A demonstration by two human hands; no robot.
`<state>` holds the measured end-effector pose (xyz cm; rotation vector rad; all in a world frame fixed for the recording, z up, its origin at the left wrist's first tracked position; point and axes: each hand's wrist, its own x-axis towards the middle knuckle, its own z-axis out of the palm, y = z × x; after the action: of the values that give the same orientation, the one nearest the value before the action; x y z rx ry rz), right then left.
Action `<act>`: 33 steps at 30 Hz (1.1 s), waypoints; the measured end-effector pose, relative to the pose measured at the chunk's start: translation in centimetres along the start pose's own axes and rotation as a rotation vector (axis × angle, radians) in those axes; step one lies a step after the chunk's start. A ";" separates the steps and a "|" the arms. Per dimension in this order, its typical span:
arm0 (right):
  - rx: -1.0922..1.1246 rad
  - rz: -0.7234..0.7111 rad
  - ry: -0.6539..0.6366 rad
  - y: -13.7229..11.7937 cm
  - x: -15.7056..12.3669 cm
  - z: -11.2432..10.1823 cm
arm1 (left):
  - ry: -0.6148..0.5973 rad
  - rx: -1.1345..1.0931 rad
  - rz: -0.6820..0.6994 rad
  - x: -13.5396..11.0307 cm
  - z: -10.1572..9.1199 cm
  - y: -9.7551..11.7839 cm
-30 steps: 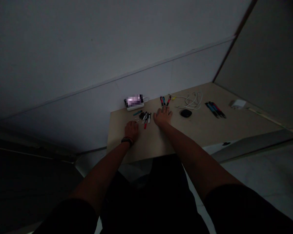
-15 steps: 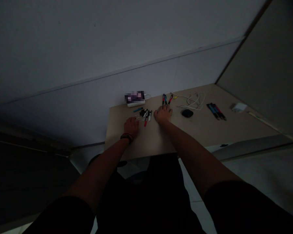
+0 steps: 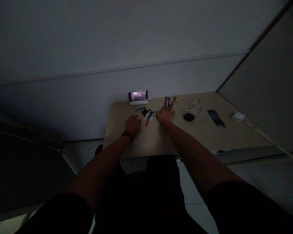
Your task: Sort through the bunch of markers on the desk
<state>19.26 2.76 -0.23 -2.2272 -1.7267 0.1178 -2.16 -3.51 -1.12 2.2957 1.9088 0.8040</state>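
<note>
My left hand, with a dark band at the wrist, rests palm-down on the table, its fingers stretched forward. A thin pale item lies at its fingertips. Just right of that hand is a small pile of slim black and white pieces, with a red piece at its near end. My right hand lies flat with fingers spread. Its fingertips reach the near ends of three pens: a pink-and-black one, a blue one and a red-and-black one. Whether it presses on them is hidden.
A phone leans on a white stand by the wall, behind a blue pen. To the right are a black mouse, a tangled white cable, several pens in a row and a white plug.
The camera view has tilted and shifted slightly. Both hands stay at about the same places on the table, and the three pens by my right hand look slightly more spread.
</note>
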 end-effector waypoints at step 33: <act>-0.008 -0.142 0.136 1.6 -0.9 -0.8 | 0.062 -0.087 0.023 -0.2 0.4 0.0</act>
<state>20.67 1.36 -0.04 -2.0586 -1.8054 -0.0720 -2.00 -3.57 -1.53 2.2716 1.8357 0.9520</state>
